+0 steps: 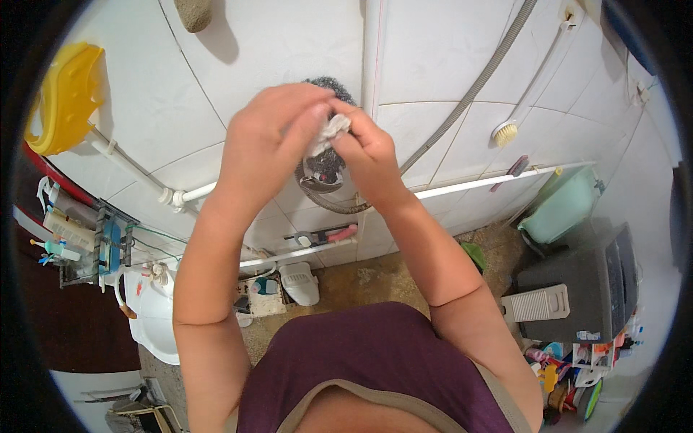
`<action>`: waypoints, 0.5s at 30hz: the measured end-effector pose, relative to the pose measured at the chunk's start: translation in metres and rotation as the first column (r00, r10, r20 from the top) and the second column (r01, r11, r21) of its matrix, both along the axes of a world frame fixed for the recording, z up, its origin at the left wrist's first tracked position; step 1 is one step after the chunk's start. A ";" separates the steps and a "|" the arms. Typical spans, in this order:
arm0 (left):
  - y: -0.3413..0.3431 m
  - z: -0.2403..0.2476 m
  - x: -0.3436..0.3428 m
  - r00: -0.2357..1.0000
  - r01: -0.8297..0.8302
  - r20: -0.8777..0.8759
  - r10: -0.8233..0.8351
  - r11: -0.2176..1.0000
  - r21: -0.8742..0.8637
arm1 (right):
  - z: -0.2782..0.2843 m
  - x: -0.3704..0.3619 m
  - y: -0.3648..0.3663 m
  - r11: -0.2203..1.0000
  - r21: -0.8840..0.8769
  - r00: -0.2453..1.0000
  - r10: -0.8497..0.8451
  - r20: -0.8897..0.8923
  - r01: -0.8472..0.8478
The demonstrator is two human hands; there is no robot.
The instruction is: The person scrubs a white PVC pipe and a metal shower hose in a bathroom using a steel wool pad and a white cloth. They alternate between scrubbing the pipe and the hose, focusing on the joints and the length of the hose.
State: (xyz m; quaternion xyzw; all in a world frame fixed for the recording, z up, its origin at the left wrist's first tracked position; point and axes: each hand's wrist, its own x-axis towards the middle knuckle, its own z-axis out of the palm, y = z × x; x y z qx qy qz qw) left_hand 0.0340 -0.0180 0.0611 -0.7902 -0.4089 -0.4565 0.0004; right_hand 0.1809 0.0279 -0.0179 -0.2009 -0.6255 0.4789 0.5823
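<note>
Both of my hands are raised together in front of the tiled wall. Between them is a small crumpled white cloth. My right hand pinches it with thumb and fingers. My left hand is closed, its thumb against the cloth's left side; its fingertips are partly hidden. A dark grey speckled thing shows above and below my hands; I cannot make out its kind. Just below them is a shiny chrome fitting, beside a looping grey flexible hose.
A white pipe runs along the wall. At left are a yellow plastic item, a rack of bottles and a white washbasin. A long-handled brush hangs right, above a pale green basin and a grey bin-like container.
</note>
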 end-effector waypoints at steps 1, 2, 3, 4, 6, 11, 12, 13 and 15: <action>0.000 0.002 0.003 0.987 -0.022 -0.162 0.017 0.999 -0.029 | -0.002 0.003 0.000 0.984 0.174 0.997 -0.043 0.058 0.033; 0.003 0.003 0.006 0.968 -0.022 -0.251 0.008 0.998 -0.052 | -0.004 0.006 -0.004 0.988 0.141 0.997 -0.062 0.048 0.055; 0.005 0.005 0.008 0.941 -0.031 -0.338 0.004 0.997 -0.074 | -0.005 0.009 -0.010 0.992 0.109 0.997 -0.075 0.038 0.070; 0.006 0.006 0.010 0.906 -0.043 -0.423 -0.002 0.994 -0.097 | -0.007 0.013 -0.016 0.994 0.075 0.996 -0.087 0.028 0.084; 0.008 -0.004 0.008 0.874 -0.067 -0.485 0.020 0.995 -0.080 | -0.024 0.024 -0.023 0.969 0.179 0.985 -0.173 -0.007 0.171; 0.021 0.002 0.009 0.797 -0.233 -0.599 0.071 0.952 -0.197 | -0.044 0.058 -0.037 0.988 0.089 0.992 -0.124 -0.026 0.126; 0.028 0.005 0.017 0.757 -0.286 -0.646 0.093 0.937 -0.200 | -0.046 0.063 -0.036 0.990 0.038 0.990 -0.134 -0.043 0.135; 0.034 0.008 0.027 0.704 -0.322 -0.695 0.142 0.937 -0.134 | -0.049 0.067 -0.034 0.990 -0.010 0.988 -0.142 -0.059 0.141; 0.043 0.009 0.036 0.684 -0.308 -0.696 0.218 0.951 -0.005 | -0.052 0.074 -0.034 0.982 -0.056 0.981 -0.185 -0.052 0.182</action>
